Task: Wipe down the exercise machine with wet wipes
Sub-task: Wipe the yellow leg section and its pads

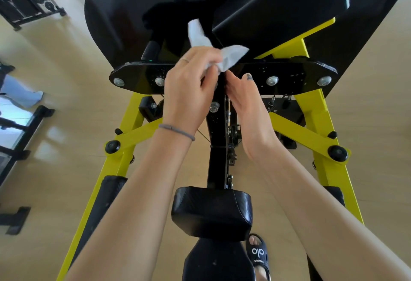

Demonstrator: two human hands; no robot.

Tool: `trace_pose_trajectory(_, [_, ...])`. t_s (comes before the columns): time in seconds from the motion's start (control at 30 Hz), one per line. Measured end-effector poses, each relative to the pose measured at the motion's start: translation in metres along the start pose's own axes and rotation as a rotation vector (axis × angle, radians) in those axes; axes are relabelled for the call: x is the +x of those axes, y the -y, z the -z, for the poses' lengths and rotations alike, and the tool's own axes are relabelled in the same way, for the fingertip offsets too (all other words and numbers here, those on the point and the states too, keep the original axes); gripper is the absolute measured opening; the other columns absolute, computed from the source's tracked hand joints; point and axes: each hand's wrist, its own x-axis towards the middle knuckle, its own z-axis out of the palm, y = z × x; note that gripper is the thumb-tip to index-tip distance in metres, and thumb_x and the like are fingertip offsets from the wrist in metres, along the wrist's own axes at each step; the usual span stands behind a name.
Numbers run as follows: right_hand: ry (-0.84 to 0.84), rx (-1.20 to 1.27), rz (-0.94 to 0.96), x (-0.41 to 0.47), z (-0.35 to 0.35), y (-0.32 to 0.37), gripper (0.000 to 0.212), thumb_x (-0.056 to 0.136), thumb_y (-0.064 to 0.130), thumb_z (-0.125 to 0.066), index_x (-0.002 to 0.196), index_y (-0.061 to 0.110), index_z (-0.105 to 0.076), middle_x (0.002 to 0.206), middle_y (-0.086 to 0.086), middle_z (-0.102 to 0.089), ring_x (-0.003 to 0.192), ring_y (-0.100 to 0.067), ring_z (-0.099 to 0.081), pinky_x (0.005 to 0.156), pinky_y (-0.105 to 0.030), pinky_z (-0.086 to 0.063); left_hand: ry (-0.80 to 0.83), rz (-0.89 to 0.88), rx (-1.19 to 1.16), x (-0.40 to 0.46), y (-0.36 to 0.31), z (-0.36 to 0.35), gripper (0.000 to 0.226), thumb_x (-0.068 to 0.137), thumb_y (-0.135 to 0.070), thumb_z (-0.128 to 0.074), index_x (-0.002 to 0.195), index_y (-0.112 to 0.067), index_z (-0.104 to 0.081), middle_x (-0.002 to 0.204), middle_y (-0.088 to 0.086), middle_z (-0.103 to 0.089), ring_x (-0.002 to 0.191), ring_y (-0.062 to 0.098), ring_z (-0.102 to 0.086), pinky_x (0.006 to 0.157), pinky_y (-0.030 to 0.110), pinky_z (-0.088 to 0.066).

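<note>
The exercise machine (311,107) fills most of the frame: a yellow frame with glossy black pads at the top, a black cross plate (289,78) across the middle, and a black seat pad (211,211) at lower centre. I count four shiny round bolts in a row on the cross plate, with a fifth just below it by the centre post. There is one wet wipe (231,57), white and crumpled, at upper centre, just above the plate; one end sticks up and the other points right.

My left hand (189,85) has its fingers curled around the wipe, gripping it. I wear a thin ring on one finger and a grey band (178,131) at that wrist. My right hand (246,111) is mostly straight-fingered and holds nothing; its fingers reach in at the centre post just under the wipe, thumb up against the plate. At lower right, my foot wears one black sandal (259,254) on the pale floor (66,62).
</note>
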Motion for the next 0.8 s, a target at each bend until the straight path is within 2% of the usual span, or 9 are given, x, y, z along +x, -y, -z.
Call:
trace_pose_trajectory(0.07, [-0.005,-0.002,0.002,0.0,0.001,0.001,0.058,0.107,0.055,-0.016,0.157,0.031,-0.034,0.16,0.011,-0.039,0.148,-0.003,-0.031,0.127,-0.044,-0.016,0.098,-0.054,0.007,0.005,0.001,-0.002,0.017,0.096,-0.002,-0.054,0.099,-0.004,-0.07,0.103,0.003,-0.07,0.098,0.017,-0.066,0.081,0.032,-0.054])
trace_pose_trajectory(0.13, [0.005,0.0,-0.009,0.002,0.001,0.0,0.058,0.107,0.056,-0.017,0.157,0.032,-0.035,0.159,0.012,-0.039,0.148,-0.003,-0.031,0.127,-0.045,-0.015,0.111,-0.021,-0.01,0.006,0.008,0.001,0.02,0.097,-0.005,-0.053,0.102,-0.007,-0.072,0.104,0.0,-0.07,0.099,0.013,-0.066,0.084,0.028,-0.053])
trace_pose_trajectory(0.2, [0.041,-0.004,-0.022,0.004,0.001,-0.001,0.059,0.104,0.06,-0.016,0.156,0.037,-0.034,0.16,0.014,-0.038,0.149,-0.001,-0.028,0.127,-0.047,-0.013,0.017,0.171,-0.086,0.006,0.018,0.003,0.022,0.098,-0.009,-0.053,0.105,-0.011,-0.073,0.097,-0.004,-0.07,0.09,0.004,-0.063,0.078,0.022,-0.051])
trace_pose_trajectory(0.3, [0.006,-0.053,-0.009,0.005,0.0,-0.003,0.064,0.098,0.061,-0.022,0.155,0.036,-0.035,0.161,0.012,-0.037,0.15,-0.006,-0.027,0.126,-0.047,-0.016,-0.097,0.446,-0.229,-0.003,0.019,-0.001,0.023,0.099,-0.011,-0.053,0.107,-0.014,-0.074,0.081,0.005,-0.067,0.071,0.013,-0.057,0.064,0.023,-0.047])
trace_pose_trajectory(0.43, [0.036,-0.006,0.003,0.004,-0.004,-0.005,0.047,0.097,0.068,-0.021,0.143,0.066,-0.029,0.163,0.021,-0.028,0.151,0.002,-0.017,0.127,-0.047,-0.01,-0.176,0.381,-0.232,-0.021,0.0,-0.001,0.019,0.097,-0.003,-0.056,0.104,-0.01,-0.073,0.1,-0.004,-0.07,0.091,0.004,-0.064,0.077,0.013,-0.046])
trace_pose_trajectory(0.6, [0.047,0.001,0.024,0.005,-0.003,-0.014,0.05,0.101,0.064,-0.019,0.15,0.057,-0.026,0.163,0.024,-0.026,0.151,0.005,-0.016,0.128,-0.044,-0.007,-0.071,0.829,-0.312,-0.059,0.011,-0.026,0.013,0.1,-0.018,-0.057,0.108,-0.016,-0.068,0.096,-0.008,-0.066,0.089,0.0,-0.06,0.079,0.015,-0.047])
trace_pose_trajectory(0.67, [0.051,-0.034,0.064,0.006,-0.004,-0.015,0.05,0.105,0.056,-0.017,0.154,0.049,-0.026,0.164,0.02,-0.027,0.152,0.002,-0.017,0.128,-0.041,-0.009,0.01,0.931,-0.33,-0.077,0.013,-0.033,0.012,0.099,-0.01,-0.054,0.101,-0.009,-0.066,0.082,-0.007,-0.061,0.075,-0.006,-0.059,0.067,0.01,-0.045])
trace_pose_trajectory(0.73, [-0.008,-0.151,0.124,0.005,-0.006,-0.014,0.041,0.103,0.046,-0.022,0.142,0.048,-0.033,0.163,0.006,-0.033,0.152,-0.01,-0.024,0.126,-0.038,-0.018,0.047,0.992,-0.356,-0.084,0.01,-0.035,0.014,0.097,0.0,-0.049,0.096,-0.005,-0.062,0.07,-0.007,-0.054,0.059,-0.01,-0.056,0.055,0.007,-0.041])
trace_pose_trajectory(0.8, [-0.053,-0.229,0.158,0.005,-0.007,-0.013,0.029,0.097,0.038,-0.026,0.122,0.048,-0.038,0.154,0.006,-0.04,0.149,-0.017,-0.032,0.124,-0.033,-0.025,-0.007,0.993,-0.366,-0.08,0.007,-0.032,0.013,0.096,-0.005,-0.053,0.098,-0.01,-0.065,0.076,-0.013,-0.058,0.068,-0.01,-0.059,0.063,0.008,-0.046])
